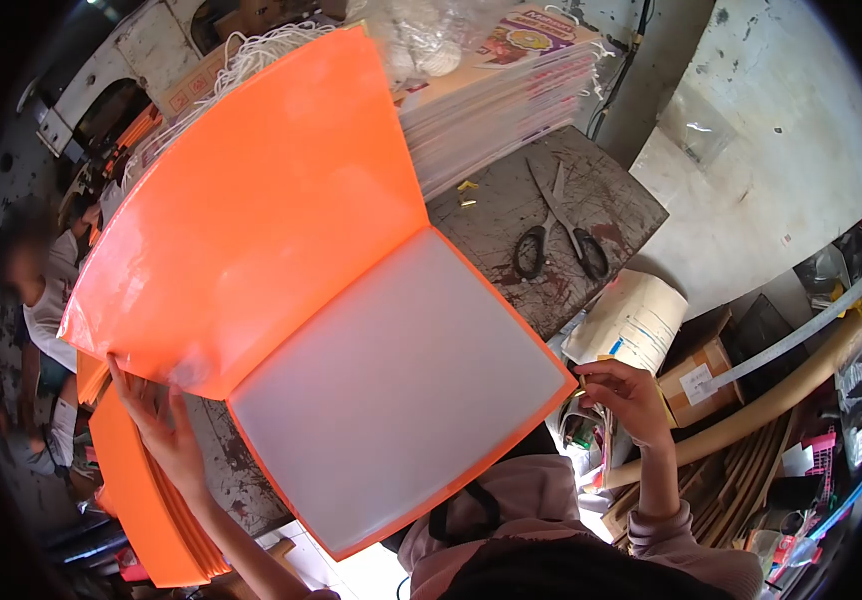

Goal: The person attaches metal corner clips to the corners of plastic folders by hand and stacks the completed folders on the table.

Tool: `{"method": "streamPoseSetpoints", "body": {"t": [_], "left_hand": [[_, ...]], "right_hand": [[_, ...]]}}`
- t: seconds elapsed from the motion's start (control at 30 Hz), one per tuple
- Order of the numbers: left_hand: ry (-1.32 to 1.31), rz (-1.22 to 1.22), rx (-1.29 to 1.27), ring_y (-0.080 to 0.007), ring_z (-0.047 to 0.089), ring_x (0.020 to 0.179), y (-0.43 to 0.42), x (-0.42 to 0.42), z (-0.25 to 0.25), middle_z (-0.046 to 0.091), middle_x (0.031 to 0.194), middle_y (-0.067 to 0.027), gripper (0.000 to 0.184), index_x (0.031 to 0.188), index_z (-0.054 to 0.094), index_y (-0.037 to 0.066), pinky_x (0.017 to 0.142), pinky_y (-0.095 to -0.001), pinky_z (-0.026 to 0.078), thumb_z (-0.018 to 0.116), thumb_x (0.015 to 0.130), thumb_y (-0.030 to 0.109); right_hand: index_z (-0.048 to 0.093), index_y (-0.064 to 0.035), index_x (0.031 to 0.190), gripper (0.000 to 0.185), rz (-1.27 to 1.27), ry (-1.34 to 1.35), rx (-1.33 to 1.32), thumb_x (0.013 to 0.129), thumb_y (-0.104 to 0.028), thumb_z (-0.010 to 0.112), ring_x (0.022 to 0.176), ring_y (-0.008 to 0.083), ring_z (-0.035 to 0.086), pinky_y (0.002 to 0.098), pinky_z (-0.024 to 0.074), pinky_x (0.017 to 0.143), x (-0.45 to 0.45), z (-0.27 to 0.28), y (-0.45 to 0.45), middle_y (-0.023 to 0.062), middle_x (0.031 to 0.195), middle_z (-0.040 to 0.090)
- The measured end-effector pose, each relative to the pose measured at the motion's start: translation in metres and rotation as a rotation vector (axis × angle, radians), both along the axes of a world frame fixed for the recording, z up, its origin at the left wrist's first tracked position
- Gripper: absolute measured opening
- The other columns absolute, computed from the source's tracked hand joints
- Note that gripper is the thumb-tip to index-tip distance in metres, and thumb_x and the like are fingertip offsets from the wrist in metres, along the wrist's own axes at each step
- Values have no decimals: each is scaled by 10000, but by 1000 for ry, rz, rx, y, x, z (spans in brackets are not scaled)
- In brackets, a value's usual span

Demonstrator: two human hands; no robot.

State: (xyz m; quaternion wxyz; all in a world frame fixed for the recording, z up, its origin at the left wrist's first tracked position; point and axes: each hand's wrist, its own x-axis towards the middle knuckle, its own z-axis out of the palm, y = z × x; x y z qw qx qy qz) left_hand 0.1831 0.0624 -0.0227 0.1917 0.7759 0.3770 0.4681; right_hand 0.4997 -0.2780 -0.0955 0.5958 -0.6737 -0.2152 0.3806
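Note:
A large orange folder point(261, 200) lies opened out, its glossy orange flap at the upper left and its whitish inner panel point(401, 390) nearer to me. My left hand point(161, 430) is at the flap's lower edge, fingers apart, with the fingertips touching or just under it. At the panel's right corner, my right hand point(626, 400) has thumb and fingers pinched together beside a small brass-coloured piece. Black-handled scissors point(556, 225) rest with blades parted on the worn table point(621, 190), near small brass-coloured pieces point(467, 195).
A tall stack of printed folders point(511, 90) with white cords stands at the back. More orange folders point(146, 490) are at lower left. A white roll point(636, 315) and a cardboard box point(699, 380) sit right of the table. Another person point(46, 290) is at far left.

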Motion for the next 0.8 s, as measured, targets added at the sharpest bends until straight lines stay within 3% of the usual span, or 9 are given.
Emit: {"method": "streamPoseSetpoints", "body": {"t": [0.07, 0.2, 0.23, 0.37, 0.5, 0.67, 0.8], "left_hand": [[-62, -23, -12, -262, 450, 1201, 5, 0, -3, 395, 1344, -176, 670, 1445, 154, 123, 976, -376, 363, 492, 880, -1], [-133, -106, 39, -277, 318, 1296, 21, 8, -14, 218, 1449, -183, 685, 1451, 91, 119, 1033, -384, 290, 481, 897, 22], [-165, -75, 35, -278, 256, 1326, 21, 16, -18, 109, 1481, -173, 713, 1450, 51, 115, 1056, -403, 254, 513, 906, 100], [-128, 99, 170, -281, 198, 1341, 35, 25, -45, 17, 1494, -156, 761, 1449, 19, 118, 1061, -428, 243, 537, 910, 263], [-312, 29, 65, -277, 155, 1352, 28, 36, -51, 4, 1495, -155, 760, 1448, 2, 114, 1068, -435, 225, 523, 918, 269], [-186, 128, 92, -273, 66, 1375, 26, 36, -60, -37, 1499, -144, 753, 1441, -36, 83, 1095, -418, 156, 481, 935, 292], [-84, 185, 188, -272, 67, 1375, 31, 33, -68, -44, 1498, -151, 740, 1440, -46, 87, 1095, -410, 163, 465, 943, 285]], "right_hand": [[576, 33, 1068, 238, -16, 5, 47, 836, -9, 606, 771, 117, 606, 234, 497, 717, -4, 1, 4, 63, 844, 613], [550, 36, 973, 150, -89, 126, 132, 833, 15, 601, 773, 134, 616, 242, 499, 713, -8, -5, 7, 79, 852, 615], [553, 37, 972, 147, -80, 104, 127, 834, 15, 599, 771, 136, 619, 243, 500, 714, -7, -6, 6, 82, 860, 616], [562, 38, 961, 133, -80, 53, 105, 833, 18, 595, 770, 143, 629, 249, 502, 721, -8, -11, 6, 95, 867, 624], [569, 39, 957, 132, -112, 57, 150, 833, 7, 602, 778, 149, 637, 256, 505, 730, -13, -17, 6, 98, 854, 632], [575, 38, 955, 143, -146, 52, 230, 818, 31, 615, 817, 161, 639, 275, 507, 795, -19, -26, 5, 108, 894, 638], [582, 39, 948, 147, -171, 107, 218, 806, 53, 618, 850, 158, 630, 278, 500, 825, -22, -29, 3, 117, 943, 633]]}}
